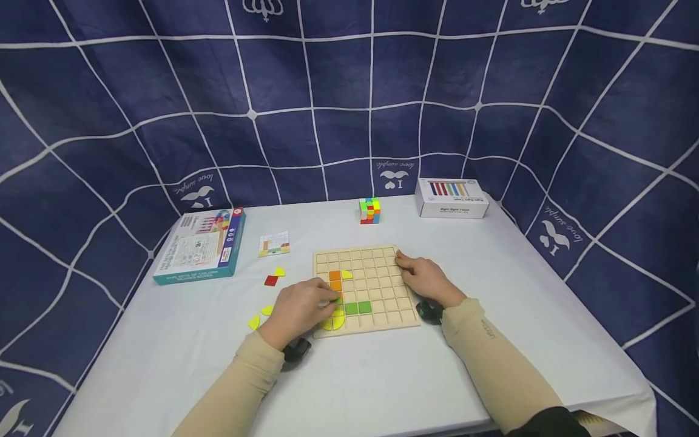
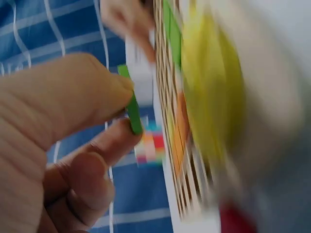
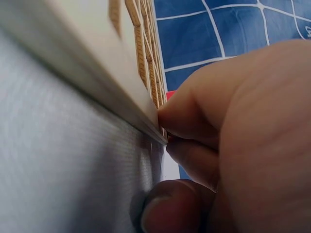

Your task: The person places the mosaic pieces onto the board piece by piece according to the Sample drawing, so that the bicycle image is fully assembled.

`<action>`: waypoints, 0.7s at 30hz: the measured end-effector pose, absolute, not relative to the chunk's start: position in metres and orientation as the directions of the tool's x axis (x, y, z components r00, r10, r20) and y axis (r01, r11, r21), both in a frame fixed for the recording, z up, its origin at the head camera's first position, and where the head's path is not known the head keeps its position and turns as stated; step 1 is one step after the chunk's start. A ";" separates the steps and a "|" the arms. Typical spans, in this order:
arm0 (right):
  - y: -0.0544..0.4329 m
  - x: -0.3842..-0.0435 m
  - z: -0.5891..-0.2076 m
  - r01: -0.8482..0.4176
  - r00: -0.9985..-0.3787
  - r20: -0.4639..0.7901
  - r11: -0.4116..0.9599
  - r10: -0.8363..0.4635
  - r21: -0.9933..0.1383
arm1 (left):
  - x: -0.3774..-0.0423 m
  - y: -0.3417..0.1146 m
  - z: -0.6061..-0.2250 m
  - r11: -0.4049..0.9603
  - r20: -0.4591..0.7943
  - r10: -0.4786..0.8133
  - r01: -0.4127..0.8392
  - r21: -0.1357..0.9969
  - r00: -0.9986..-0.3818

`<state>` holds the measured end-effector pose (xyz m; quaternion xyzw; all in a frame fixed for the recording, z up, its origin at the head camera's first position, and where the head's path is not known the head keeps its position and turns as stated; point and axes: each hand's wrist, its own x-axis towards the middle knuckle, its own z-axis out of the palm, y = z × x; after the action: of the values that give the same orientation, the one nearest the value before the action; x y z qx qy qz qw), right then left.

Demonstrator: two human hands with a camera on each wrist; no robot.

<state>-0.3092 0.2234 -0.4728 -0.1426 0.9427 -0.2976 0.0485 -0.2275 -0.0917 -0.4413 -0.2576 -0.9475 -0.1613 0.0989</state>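
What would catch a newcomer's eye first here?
Probably the pale gridded board on the white table, with colourful pieces on it. The left hand pinches a green piece over the board's left side, while the right hand touches its right edge. Behind the board sits a multicoloured puzzle cube.

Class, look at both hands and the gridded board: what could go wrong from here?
The left hand pinches a green piece close to the yellow pieces on the board and might nudge them. The right hand holds the board's edge; a tug could shift it. A loose yellow piece lies near the left sleeve, which might sweep it aside.
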 end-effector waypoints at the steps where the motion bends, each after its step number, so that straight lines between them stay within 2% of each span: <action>1: 0.223 -0.309 -0.473 -0.241 -0.954 -0.008 0.784 -0.299 -0.572 | -0.226 -0.084 -0.442 0.799 0.279 0.483 0.548 0.248 -0.830; 5: 0.224 -0.310 -0.473 -0.244 -0.953 -0.010 0.786 -0.303 -0.569 | -0.223 -0.054 -0.442 0.758 0.272 0.561 0.617 0.212 -0.782; 11: 0.226 -0.312 -0.473 -0.255 -0.956 0.024 0.782 -0.294 -0.570 | -0.227 -0.015 -0.439 0.728 0.272 0.639 0.680 0.090 -0.720; 15: 0.224 -0.313 -0.474 -0.258 -0.952 0.017 0.775 -0.305 -0.577 | -0.228 -0.005 -0.442 0.742 0.256 0.635 0.668 0.058 -0.728; 21: 0.225 -0.310 -0.476 -0.241 -0.957 0.011 0.778 -0.288 -0.581 | -0.231 0.000 -0.449 0.745 0.262 0.628 0.663 0.071 -0.733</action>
<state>-0.3104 0.2245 -0.4757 -0.1404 0.9420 -0.3024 0.0394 -0.2306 0.0000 -0.4491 -0.3481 -0.9274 -0.0801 0.1114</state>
